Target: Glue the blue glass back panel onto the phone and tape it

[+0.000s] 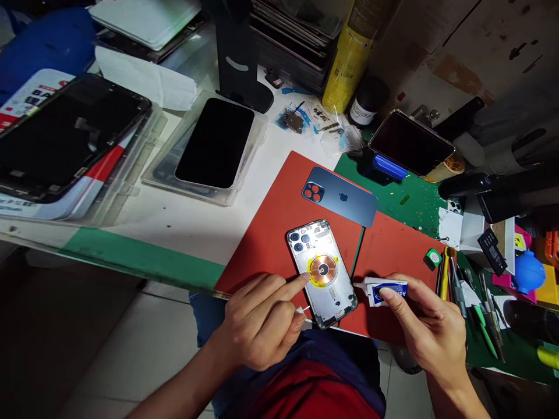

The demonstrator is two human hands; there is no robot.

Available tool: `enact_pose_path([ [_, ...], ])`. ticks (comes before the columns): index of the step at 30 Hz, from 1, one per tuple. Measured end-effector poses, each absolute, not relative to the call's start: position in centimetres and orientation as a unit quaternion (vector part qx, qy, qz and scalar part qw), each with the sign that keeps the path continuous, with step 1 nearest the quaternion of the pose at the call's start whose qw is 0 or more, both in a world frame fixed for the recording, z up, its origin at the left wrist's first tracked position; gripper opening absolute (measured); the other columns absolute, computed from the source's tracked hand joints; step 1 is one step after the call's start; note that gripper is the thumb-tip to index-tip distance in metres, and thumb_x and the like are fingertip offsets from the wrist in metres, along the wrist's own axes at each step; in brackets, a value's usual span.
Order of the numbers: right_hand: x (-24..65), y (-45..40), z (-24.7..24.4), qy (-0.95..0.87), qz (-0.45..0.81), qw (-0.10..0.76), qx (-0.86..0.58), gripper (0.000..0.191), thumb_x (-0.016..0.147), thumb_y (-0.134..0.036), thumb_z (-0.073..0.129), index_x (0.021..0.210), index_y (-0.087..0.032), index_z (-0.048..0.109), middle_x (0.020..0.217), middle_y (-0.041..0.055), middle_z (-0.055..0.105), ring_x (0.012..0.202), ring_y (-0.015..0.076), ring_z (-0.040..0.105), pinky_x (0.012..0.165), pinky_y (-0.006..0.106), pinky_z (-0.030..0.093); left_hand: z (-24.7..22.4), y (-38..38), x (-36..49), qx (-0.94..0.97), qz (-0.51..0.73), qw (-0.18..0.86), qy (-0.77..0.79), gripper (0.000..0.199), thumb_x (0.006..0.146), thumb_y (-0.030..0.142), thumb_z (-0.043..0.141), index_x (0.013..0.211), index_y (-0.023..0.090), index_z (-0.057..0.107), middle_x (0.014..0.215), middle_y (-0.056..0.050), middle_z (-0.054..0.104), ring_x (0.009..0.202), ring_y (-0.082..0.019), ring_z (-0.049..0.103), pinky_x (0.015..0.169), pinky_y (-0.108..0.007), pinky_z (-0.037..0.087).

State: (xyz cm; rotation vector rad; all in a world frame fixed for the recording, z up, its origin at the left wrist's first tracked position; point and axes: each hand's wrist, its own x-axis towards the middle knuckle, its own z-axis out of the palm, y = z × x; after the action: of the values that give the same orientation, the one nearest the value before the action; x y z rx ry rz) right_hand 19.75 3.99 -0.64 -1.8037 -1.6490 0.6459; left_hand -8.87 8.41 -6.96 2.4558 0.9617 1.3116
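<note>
An opened smartphone (341, 294) lies at the near edge of the red mat, its silver inside and copper charging coil (323, 270) facing up. Pinched in the thumb and curled fingers of my left hand (264, 320) is a small white cap (300, 311) with a thin pin. That hand's index finger is stretched out, its tip at the coil's yellow left edge. My right hand (430, 317) grips a white and blue glue tube (375, 294), nozzle pointing left toward the phone's right side. Beyond the phone rests a blue back glass (343, 196) with camera holes.
On the left, a black-screened phone (216, 142) sits on a clear plastic case (227, 196), beside a detached screen (65, 139). Another phone (411, 142) leans on a blue stand at the back right. Brushes and tweezers (480, 314) lie right, near a blue air blower (528, 271).
</note>
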Motion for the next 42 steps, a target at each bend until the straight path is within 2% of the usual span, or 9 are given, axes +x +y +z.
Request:
enact_pose_path([
  [3, 19.8, 3.8, -0.6, -0.628, 0.231, 0.307, -0.676, 0.016, 0.098, -0.032, 0.079, 0.110, -0.022, 0.083, 0.088, 0.0021, 0.086, 0.064, 0.0181, 0.079, 0.055, 0.021, 0.063, -7.1, 8.3, -8.8, 0.828, 0.448, 0.099, 0.322, 0.022, 0.098, 0.008, 0.050, 0.081, 0.023, 0.051, 0.115, -0.023, 0.084, 0.068, -0.023, 0.062, 0.060, -0.040, 0.048],
  [10, 19.7, 3.6, -0.3, -0.631, 0.237, 0.297, -0.676, 0.013, 0.101, -0.032, 0.077, 0.110, -0.024, 0.081, 0.087, 0.0011, 0.085, 0.068, 0.0185, 0.081, 0.068, 0.022, 0.069, -7.1, 8.4, -8.8, 0.828, 0.449, 0.096, 0.321, 0.019, 0.094, 0.007, 0.053, 0.082, 0.022, 0.052, 0.112, -0.024, 0.084, 0.068, -0.024, 0.062, 0.059, -0.041, 0.049],
  [16, 19.7, 3.4, -0.2, -0.630, 0.233, 0.295, -0.680, 0.013, 0.101, -0.032, 0.077, 0.110, -0.024, 0.082, 0.087, 0.0013, 0.085, 0.070, 0.0191, 0.082, 0.068, 0.022, 0.070, -7.1, 8.3, -8.7, 0.827, 0.448, 0.093, 0.328, 0.021, 0.100, 0.012, 0.048, 0.082, 0.023, 0.051, 0.113, -0.022, 0.084, 0.067, -0.024, 0.064, 0.060, -0.040, 0.049],
  [22, 19.7, 3.0, -0.2, -0.628, 0.231, 0.302, -0.679, 0.012, 0.099, -0.030, 0.078, 0.109, -0.024, 0.082, 0.087, 0.0003, 0.085, 0.069, 0.0176, 0.081, 0.066, 0.019, 0.068, -7.1, 8.3, -8.7, 0.827, 0.449, 0.095, 0.325, 0.020, 0.095, 0.008, 0.051, 0.082, 0.023, 0.051, 0.113, -0.022, 0.084, 0.068, -0.024, 0.065, 0.060, -0.040, 0.050],
  [28, 19.9, 2.7, -0.1, -0.630, 0.223, 0.297, -0.682, 0.012, 0.099, -0.031, 0.078, 0.108, -0.024, 0.082, 0.086, 0.0010, 0.085, 0.066, 0.0177, 0.080, 0.062, 0.019, 0.066, -7.0, 8.4, -8.6, 0.827, 0.449, 0.088, 0.327, 0.021, 0.098, 0.009, 0.050, 0.082, 0.023, 0.051, 0.113, -0.021, 0.084, 0.067, -0.023, 0.066, 0.060, -0.039, 0.050],
  [33, 20.1, 2.4, -0.1, -0.636, 0.219, 0.291, -0.681, 0.012, 0.100, -0.031, 0.078, 0.109, -0.024, 0.082, 0.085, 0.0011, 0.085, 0.064, 0.0182, 0.080, 0.064, 0.021, 0.068, -7.2, 8.3, -8.8, 0.827, 0.444, 0.090, 0.332, 0.022, 0.102, 0.013, 0.048, 0.083, 0.024, 0.051, 0.112, -0.020, 0.084, 0.067, -0.023, 0.066, 0.061, -0.039, 0.051],
  [42, 20.1, 1.9, -0.1, -0.640, 0.208, 0.292, -0.680, 0.012, 0.099, -0.029, 0.078, 0.109, -0.025, 0.082, 0.083, -0.0008, 0.084, 0.062, 0.0161, 0.078, 0.061, 0.019, 0.065, -7.7, 8.2, -8.8, 0.827, 0.447, 0.093, 0.328, 0.020, 0.100, 0.012, 0.052, 0.082, 0.022, 0.053, 0.113, -0.021, 0.084, 0.069, -0.025, 0.066, 0.059, -0.041, 0.051],
])
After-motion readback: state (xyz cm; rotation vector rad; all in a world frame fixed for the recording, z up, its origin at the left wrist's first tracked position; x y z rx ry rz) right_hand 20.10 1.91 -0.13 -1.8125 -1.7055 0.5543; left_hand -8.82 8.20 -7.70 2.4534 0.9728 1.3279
